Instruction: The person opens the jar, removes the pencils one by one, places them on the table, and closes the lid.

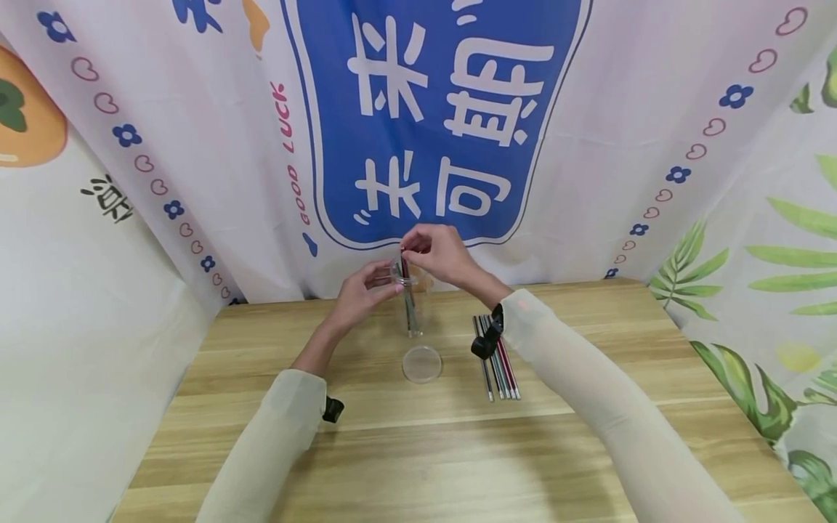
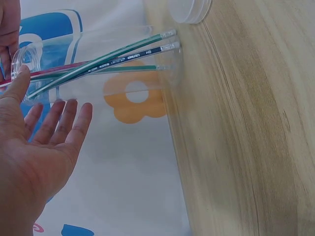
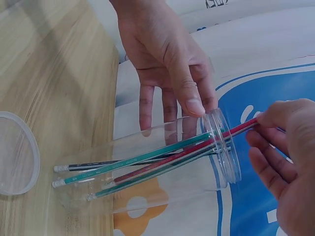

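Observation:
A clear plastic jar [image 1: 421, 309] stands upright near the back of the table, with green and dark pencils [image 3: 133, 160] leaning inside it, eraser ends down. My left hand [image 1: 360, 298] holds the jar near its neck, thumb at the rim and fingers spread along the far side. Above the mouth, my right hand [image 1: 439, 254] pinches the upper end of a red pencil [image 3: 243, 127]. That pencil's lower part is inside the jar among the others.
A round clear lid [image 1: 421, 364] lies on the wooden table [image 1: 392, 465] in front of the jar. To the right, several pencils [image 1: 503, 367] lie side by side, partly under the right wrist's black camera [image 1: 487, 341]. A printed cloth [image 1: 562, 218] hangs close behind the jar.

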The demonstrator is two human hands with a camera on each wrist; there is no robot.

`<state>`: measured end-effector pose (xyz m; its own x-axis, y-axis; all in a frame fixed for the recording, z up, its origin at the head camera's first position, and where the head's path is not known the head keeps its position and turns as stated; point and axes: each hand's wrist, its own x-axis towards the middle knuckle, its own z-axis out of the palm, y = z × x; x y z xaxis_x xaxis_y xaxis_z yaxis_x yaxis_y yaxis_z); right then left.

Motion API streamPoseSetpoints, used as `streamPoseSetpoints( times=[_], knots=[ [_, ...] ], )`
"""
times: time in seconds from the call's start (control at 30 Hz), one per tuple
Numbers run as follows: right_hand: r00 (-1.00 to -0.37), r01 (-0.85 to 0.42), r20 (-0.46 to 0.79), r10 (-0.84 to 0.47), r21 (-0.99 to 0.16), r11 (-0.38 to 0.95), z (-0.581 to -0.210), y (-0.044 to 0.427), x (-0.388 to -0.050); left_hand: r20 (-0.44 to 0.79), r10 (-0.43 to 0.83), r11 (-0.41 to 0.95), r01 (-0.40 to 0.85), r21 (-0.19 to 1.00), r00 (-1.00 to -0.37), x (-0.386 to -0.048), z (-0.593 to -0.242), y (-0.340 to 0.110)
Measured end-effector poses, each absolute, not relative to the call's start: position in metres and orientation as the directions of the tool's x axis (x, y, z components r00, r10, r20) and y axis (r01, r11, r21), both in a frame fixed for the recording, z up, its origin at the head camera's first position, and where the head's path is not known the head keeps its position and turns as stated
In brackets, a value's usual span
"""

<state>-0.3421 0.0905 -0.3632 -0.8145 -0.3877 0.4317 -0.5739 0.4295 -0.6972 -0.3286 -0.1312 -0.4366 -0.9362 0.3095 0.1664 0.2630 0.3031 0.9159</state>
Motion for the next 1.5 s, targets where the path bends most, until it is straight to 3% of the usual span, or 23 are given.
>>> streamPoseSetpoints(
  times=[0.53, 0.83, 1.1, 1.5],
  knots=[
    [-0.842, -0.539, 0.526, -0.118, -0.81, 0.231, -0.352, 0.106, -0.333, 0.161, 0.309, 0.308, 0.259, 0.915, -0.937, -0.329, -0.437, -0.131],
    [-0.855, -0.517, 0.517, 0.033, -0.856, 0.009, -0.343, 0.116, -0.336, 0.156, 0.316, 0.321, 0.261, 0.91, -0.936, -0.33, -0.436, -0.132],
    [-0.881, -0.471, 0.459, 0.117, -0.874, -0.119, -0.334, 0.127, -0.33, 0.161, 0.313, 0.316, 0.262, 0.912, -0.936, -0.329, -0.437, -0.132],
    [-0.872, -0.487, 0.457, 0.174, -0.843, -0.227, -0.322, 0.142, -0.32, 0.162, 0.302, 0.323, 0.261, 0.91, -0.939, -0.328, -0.437, -0.132]
  ],
)
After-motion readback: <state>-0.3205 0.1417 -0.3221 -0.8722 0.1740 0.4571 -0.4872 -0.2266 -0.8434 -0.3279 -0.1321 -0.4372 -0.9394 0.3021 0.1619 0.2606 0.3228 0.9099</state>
